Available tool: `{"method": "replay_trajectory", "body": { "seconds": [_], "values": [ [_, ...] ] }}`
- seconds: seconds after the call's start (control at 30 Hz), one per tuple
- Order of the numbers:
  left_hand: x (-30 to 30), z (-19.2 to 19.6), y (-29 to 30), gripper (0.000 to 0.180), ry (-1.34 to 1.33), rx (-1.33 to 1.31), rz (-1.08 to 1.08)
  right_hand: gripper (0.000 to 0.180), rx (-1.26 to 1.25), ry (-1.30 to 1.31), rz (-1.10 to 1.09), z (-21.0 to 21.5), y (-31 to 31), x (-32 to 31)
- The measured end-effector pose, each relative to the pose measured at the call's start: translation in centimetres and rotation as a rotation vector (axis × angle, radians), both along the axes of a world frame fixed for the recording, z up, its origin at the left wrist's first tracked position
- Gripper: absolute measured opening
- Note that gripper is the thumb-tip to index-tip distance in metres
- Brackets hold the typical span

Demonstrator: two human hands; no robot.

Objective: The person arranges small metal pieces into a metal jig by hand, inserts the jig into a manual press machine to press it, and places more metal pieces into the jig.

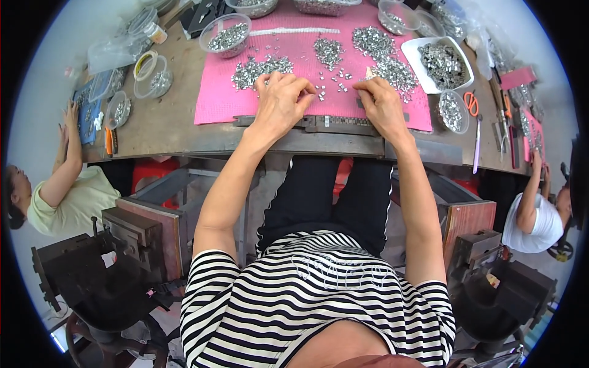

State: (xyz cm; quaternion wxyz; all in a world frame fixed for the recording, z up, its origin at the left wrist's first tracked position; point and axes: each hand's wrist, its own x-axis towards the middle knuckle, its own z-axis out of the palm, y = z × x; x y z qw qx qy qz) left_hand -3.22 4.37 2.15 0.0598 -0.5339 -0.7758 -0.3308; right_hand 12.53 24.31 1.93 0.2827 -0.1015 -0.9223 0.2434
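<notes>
My left hand [283,101] is over the pink mat [215,98], thumb and forefinger pinched together beside a few loose small metal pieces [334,83]. Whatever sits in that pinch, if anything, is too small to make out. Across from it, my right hand [381,104] is also closed in a pinch, its fingertips hiding what they may hold. Between and just below both hands, a dark metal bar [313,122] with a row of small pieces set along it lies at the mat's front edge. A heap of shiny metal pieces [251,72] lies at my left fingers.
More heaps [374,43] spread across the mat. A white dish [412,55], clear tubs [208,37], orange scissors [471,104] and a purple-handled tool [477,144] surround it. People sit at the left [73,190] and right [534,214], near dark metal machines [132,239].
</notes>
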Motion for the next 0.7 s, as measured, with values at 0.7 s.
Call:
{"method": "replay_trajectory", "body": {
  "seconds": [0.7],
  "values": [
    [-1.2,-0.7,3.7,0.013,0.181,-0.098,-0.018,0.009,0.090,-0.093,-0.174,-1.4,-1.8,-2.1]
  ]
}}
